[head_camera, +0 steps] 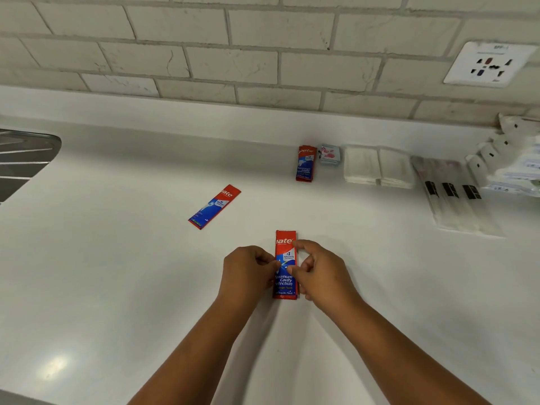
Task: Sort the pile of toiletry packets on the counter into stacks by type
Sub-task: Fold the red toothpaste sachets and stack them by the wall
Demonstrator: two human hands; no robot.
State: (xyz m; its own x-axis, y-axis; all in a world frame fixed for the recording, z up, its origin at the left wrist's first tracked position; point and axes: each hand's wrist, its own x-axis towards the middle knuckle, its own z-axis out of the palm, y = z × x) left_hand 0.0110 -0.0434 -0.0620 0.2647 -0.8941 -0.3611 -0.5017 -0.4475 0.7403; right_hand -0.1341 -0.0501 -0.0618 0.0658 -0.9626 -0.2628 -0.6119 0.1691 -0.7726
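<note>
A small stack of red-and-blue toothpaste packets [285, 247] lies lengthwise on the white counter [117, 273] in front of me. My left hand [248, 270] pinches its left edge and my right hand [318, 270] pinches its right edge, fingers curled on the stack. One loose toothpaste packet [214, 206] lies tilted to the left. A further toothpaste stack [306, 163] sits near the back, beside a small pale sachet stack [329, 154]. To the right are white folded packets [378, 168] and long clear-wrapped items [455, 194].
A metal sink drainer [26, 153] is at the left edge. More white packets [517, 159] are heaped at the far right against the tiled wall. A wall socket [488, 64] sits above them.
</note>
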